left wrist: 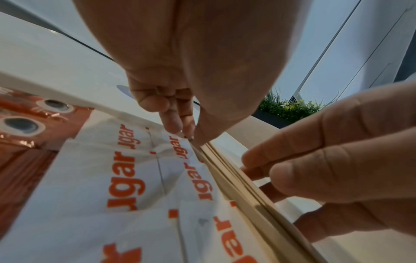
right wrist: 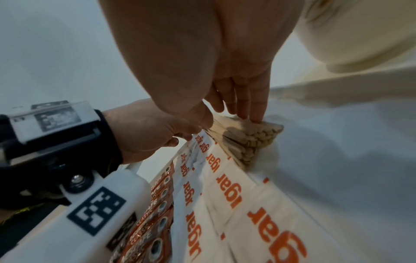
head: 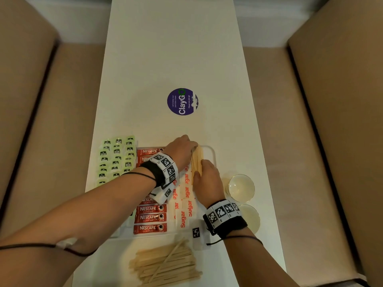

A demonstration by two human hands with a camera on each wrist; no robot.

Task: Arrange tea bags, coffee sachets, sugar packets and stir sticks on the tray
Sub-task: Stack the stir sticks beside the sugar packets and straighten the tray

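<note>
My left forearm hides the middle coffee sachets (head: 152, 216) and the near tea bags (head: 116, 160). My right hand (head: 208, 180) covers the near end of the stick bundle (head: 196, 160). The loose stir sticks (head: 165, 264) run off the bottom edge. The right wrist view blurs the sugar packets (right wrist: 227, 192); their lettering is partly cut off.

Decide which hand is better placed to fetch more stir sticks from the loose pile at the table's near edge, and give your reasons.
Probably the right hand. It sits at the near end of the stir stick bundle on the tray, closer to the loose pile. The left hand grips the bundle's far end, its arm crossing the tray.
</note>
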